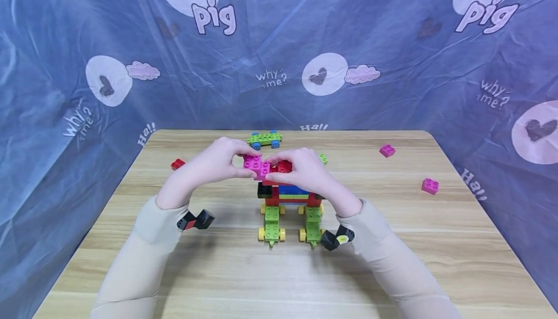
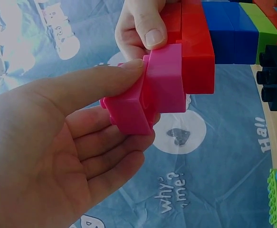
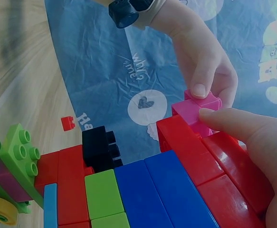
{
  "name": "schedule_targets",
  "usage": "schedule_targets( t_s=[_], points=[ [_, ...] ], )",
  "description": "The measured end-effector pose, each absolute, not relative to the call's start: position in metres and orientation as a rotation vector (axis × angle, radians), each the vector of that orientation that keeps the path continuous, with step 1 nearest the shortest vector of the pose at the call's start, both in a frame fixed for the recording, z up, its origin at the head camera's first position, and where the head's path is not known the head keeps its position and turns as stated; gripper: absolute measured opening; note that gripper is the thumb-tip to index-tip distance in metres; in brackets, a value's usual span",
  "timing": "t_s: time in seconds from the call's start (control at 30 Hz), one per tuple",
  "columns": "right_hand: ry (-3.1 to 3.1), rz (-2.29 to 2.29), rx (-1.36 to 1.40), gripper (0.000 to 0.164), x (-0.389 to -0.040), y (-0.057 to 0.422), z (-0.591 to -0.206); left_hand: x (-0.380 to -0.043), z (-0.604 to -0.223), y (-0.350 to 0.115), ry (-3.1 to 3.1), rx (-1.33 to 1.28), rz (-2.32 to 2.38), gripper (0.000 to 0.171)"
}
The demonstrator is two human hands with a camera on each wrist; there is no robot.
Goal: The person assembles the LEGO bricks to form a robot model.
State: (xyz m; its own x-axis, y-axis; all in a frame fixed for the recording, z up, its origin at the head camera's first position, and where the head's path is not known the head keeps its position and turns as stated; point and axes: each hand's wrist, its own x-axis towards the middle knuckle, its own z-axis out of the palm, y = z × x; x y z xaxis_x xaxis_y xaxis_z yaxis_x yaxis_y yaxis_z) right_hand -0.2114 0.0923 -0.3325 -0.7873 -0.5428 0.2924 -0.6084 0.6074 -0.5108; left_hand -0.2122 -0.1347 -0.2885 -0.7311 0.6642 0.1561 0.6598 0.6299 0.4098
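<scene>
My left hand (image 1: pixel 220 161) pinches a pink brick (image 2: pixel 128 110) between thumb and fingers. A second pink brick (image 2: pixel 166 78) adjoins it, at the left end of the red bricks (image 3: pixel 190 147) topping a block model. My right hand (image 1: pixel 305 166) reaches over those red bricks and pinches the second pink brick, its thumb pressed against the side. Below the red layer, the model shows blue bricks (image 3: pixel 164 187), lime green bricks (image 3: pixel 104 194) and a black brick (image 3: pixel 100 148). It stands on green wheeled bases (image 1: pixel 272 224) with yellow wheels.
A green car base (image 1: pixel 265 139) with blue wheels sits at the table's back edge. One red brick (image 1: pixel 178 164) lies on the left, two pink bricks (image 1: pixel 430 186) on the right. Part of a green brick (image 1: pixel 323 158) shows behind my right hand. A blue printed cloth (image 1: pixel 279 47) surrounds the table.
</scene>
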Motion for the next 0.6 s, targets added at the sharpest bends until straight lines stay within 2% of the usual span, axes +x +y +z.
schedule_targets(
  t_s=[0.6],
  points=[
    [-2.734,0.909,0.977,0.037,-0.2110,0.0916,-0.3304,-0.2115,-0.2889,-0.1338,2.855,1.119,0.695,0.041]
  ],
)
